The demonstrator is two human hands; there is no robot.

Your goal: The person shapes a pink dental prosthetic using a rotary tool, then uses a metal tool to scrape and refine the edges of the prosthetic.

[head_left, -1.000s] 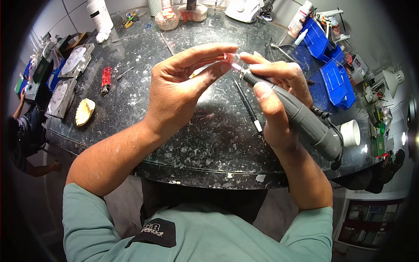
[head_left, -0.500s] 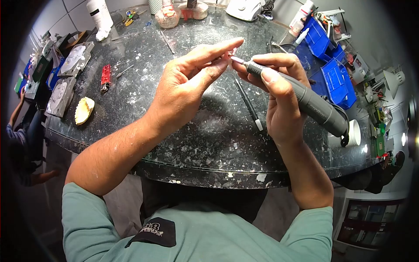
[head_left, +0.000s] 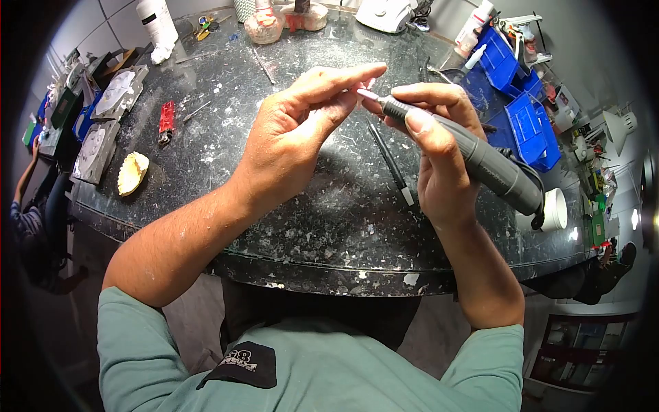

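Left hand: the left hand (head_left: 295,137) is raised above the middle of the countertop (head_left: 206,158), forefinger stretched out long, thumb and fingertips pressed together on a small pink piece (head_left: 357,88).
Pink piece: held in the air over the countertop's centre, mostly hidden by the fingertips, so its shape cannot be told.
Right hand: the right hand (head_left: 439,158) is wrapped around a grey rotary handpiece (head_left: 480,161) in a pen-like hold, with the thumb along the barrel and the fingers closed over the front end.
Handpiece: tilted, its pale burr tip touching the pink piece at the left fingertips; its rear end with the black cord points toward the countertop's right edge.
Under the hands: a black pen (head_left: 390,165) lies flat on the countertop's middle, just below the handpiece tip.
Countertop, left side: a yellow dental cast (head_left: 132,173) lies near the left edge; a red tool (head_left: 166,122) is farther in; grey metal flasks (head_left: 96,151) sit at the left rim.
Countertop, right side: blue bins (head_left: 525,120) stand toward the far right, with a white cup (head_left: 555,208) at the right rim, just beside the handpiece cord.
Countertop, far edge: a white bottle (head_left: 156,24) stands at the far left corner.
Beyond the left rim: another person (head_left: 34,220) is partly in view — only an arm and dark clothing show.
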